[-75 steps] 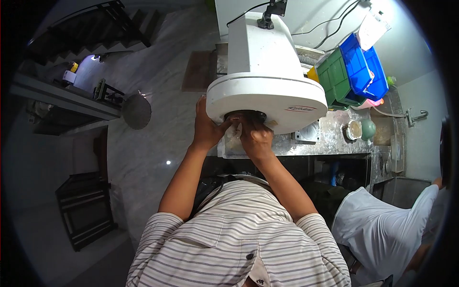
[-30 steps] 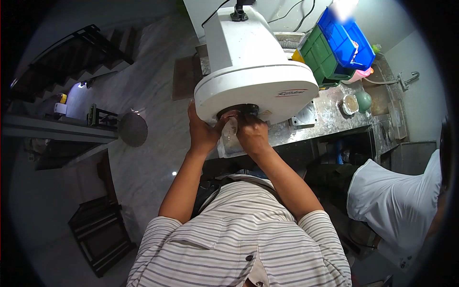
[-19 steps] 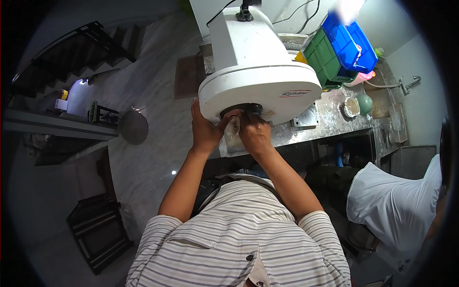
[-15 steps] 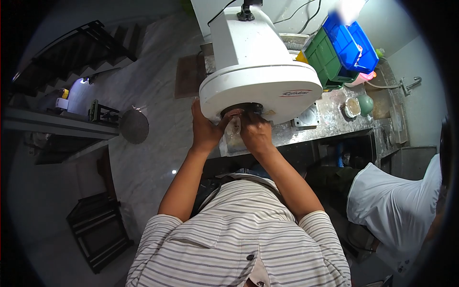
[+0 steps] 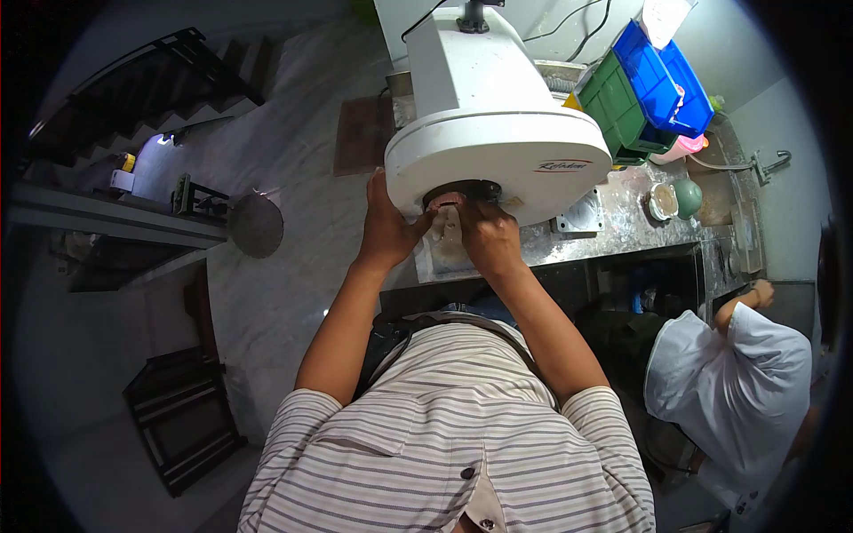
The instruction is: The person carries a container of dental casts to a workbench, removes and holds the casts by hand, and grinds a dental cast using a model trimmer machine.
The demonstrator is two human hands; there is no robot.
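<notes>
A white rounded machine point(image 5: 480, 147) with red-and-black lettering stands in front of me, a dark round opening point(image 5: 487, 189) low on its front. At that opening is a reddish-brown curved piece point(image 5: 447, 200), small and partly covered by my fingers. My left hand point(image 5: 391, 229) has its thumb at the piece's left side, while its other fingers reach up along the machine's left edge. On the right side of the piece, my right hand point(image 5: 491, 236) grips with bent fingers. Below the opening lies a pale, wet-looking surface point(image 5: 449, 249).
Blue bins point(image 5: 647, 75) and a green bin point(image 5: 613, 102) stand behind the machine to the right. A square metal plate point(image 5: 579, 216), a round container point(image 5: 660, 202) and a green bowl point(image 5: 686, 197) rest on the counter point(image 5: 613, 233). A person in a white shirt point(image 5: 729, 391) is at lower right.
My view has shifted slightly, so the machine and bins appear a little further right. Both hands stay at the opening. The other person's raised arm has come into sight.
</notes>
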